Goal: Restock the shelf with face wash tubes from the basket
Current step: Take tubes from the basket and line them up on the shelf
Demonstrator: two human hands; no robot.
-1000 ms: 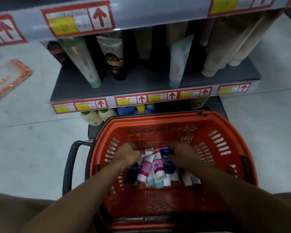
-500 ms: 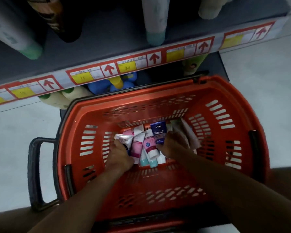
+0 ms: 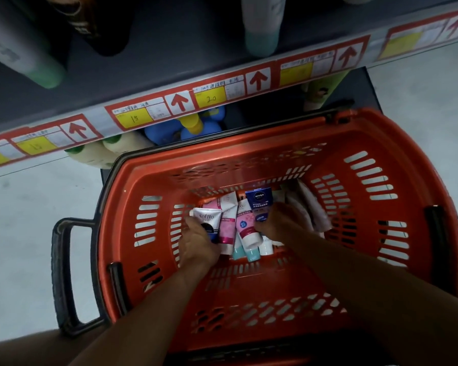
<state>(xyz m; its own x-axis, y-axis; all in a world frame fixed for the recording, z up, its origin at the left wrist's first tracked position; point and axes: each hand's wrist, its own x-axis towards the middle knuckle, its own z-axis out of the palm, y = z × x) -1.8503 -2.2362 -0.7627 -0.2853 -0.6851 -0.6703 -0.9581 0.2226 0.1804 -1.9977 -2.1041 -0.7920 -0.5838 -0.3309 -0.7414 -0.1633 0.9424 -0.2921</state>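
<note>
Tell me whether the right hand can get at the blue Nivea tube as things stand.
Probably yes. The right hand already lies against the blue Nivea tube in the orange basket, and nothing covers the tube's printed upper end. Whether the fingers are curled round it cannot be told from here.

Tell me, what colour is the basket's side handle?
The handle is black, on the orange-red basket; the head view shows it.

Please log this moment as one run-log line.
left hand: grips Softto tube | right hand: on Nivea tube | basket: tubes inside
</note>
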